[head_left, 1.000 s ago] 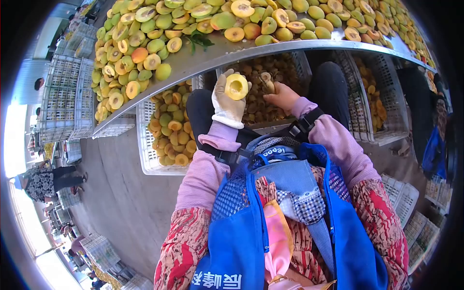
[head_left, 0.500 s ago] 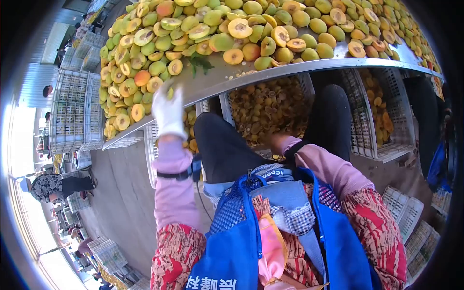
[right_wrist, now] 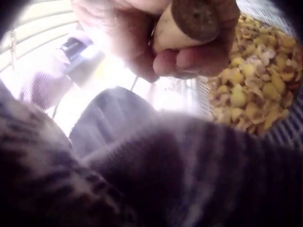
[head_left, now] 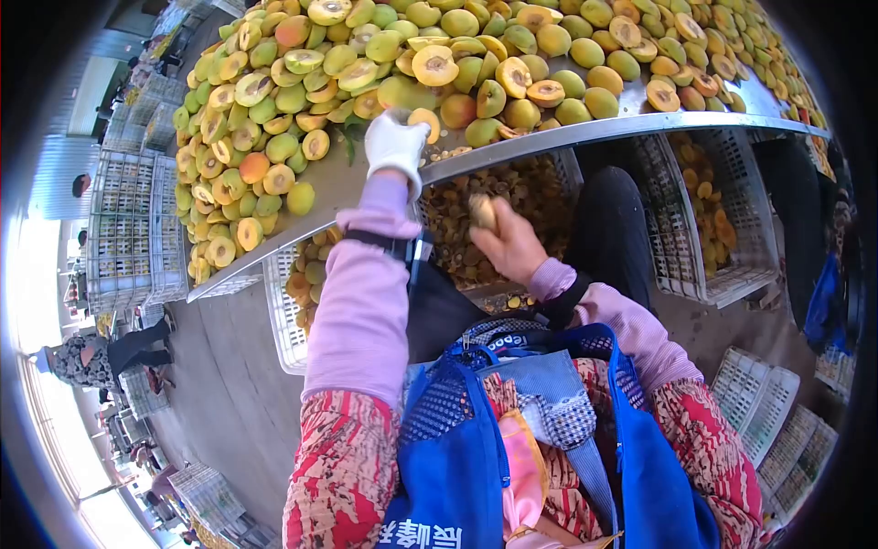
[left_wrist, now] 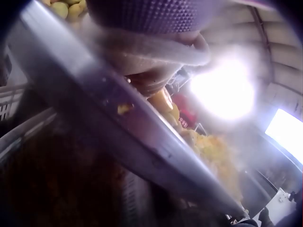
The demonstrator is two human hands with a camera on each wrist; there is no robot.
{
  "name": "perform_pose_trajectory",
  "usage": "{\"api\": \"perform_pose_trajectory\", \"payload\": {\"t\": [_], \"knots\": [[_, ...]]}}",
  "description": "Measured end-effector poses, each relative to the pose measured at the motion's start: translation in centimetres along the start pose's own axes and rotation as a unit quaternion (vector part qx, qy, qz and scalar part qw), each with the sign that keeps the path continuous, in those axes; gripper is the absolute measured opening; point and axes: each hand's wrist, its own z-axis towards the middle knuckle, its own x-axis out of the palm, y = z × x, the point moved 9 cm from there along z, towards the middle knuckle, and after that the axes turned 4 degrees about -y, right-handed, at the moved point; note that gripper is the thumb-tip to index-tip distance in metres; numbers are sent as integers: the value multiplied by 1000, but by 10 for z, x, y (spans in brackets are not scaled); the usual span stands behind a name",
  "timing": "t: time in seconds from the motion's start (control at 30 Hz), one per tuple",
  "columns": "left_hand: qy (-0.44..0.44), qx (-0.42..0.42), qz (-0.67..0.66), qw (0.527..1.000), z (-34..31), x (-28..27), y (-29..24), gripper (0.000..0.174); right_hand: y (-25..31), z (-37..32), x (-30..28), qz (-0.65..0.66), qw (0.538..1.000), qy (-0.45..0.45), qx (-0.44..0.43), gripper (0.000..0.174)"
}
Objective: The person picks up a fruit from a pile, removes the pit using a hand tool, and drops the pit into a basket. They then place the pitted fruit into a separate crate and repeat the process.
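Note:
My left hand, in a white glove, reaches over the metal table edge to the fruit pile. Its fingertips pinch a yellow peach half whose cut face shows; the glove hides part of the grip. The left wrist view has a cut half right beside the gloved fingers. Lower down, over a crate of scraps, my bare right hand grips a wooden-handled tool, blurred in the head view. In the right wrist view the round butt of its handle pokes out of the curled fingers.
Halved and whole peaches cover much of the metal table. Beneath its rim stand a crate of scraps, a white crate of peach halves and another crate at right. My knee is beside the scraps.
The left hand first held a hollowed peach half over my lap, swung left without it, then moved right to another half. The right hand dipped low over the scraps crate and rose again.

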Motion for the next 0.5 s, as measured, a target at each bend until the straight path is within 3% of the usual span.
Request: {"api": "perform_pose_trajectory", "payload": {"t": [0.03, 0.1, 0.13, 0.17, 0.23, 0.3, 0.33, 0.37, 0.4, 0.43, 0.5], "knots": [[-9, 22, -36, 999, -11, -12, -9, 34, 12, 3, -18, 109, 992, -60, -10, 30], [-9, 28, -140, 990, -47, -24, -15, 25, 29, 8, -31, 199, 978, -66, 12, 31], [32, -25, -348, 937, -70, -15, -8, 19, 38, 7, -30, 218, 974, -24, 54, 29], [43, 1, -425, 904, -92, -14, -13, 15, 39, 9, -25, 218, 974, -23, 52, 29], [23, -70, -522, 850, -126, 3, 12, 18, 52, 7, -6, 197, 980, 22, -21, 29], [15, -230, -651, 723, -149, 26, 29, 25, 46, -1, 6, 145, 988, 47, -14, 29], [15, -246, -675, 695, -155, 31, 36, 36, 32, -3, 12, 103, 994, 48, -5, 28], [13, -252, -675, 694, -158, 33, 43, 36, 23, -4, 16, 60, 997, 49, 2, 28], [-6, -258, -670, 696, -159, 32, 52, 40, 15, -20, 24, 139, 971, 119, 154, 30], [-25, -265, -664, 698, -162, 28, 58, 44, 17, -27, 25, 139, 970, 122, 158, 30], [15, -229, -671, 705, -160, 26, 43, 50, 29, -33, 27, 56, 985, 144, 74, 32]]}}
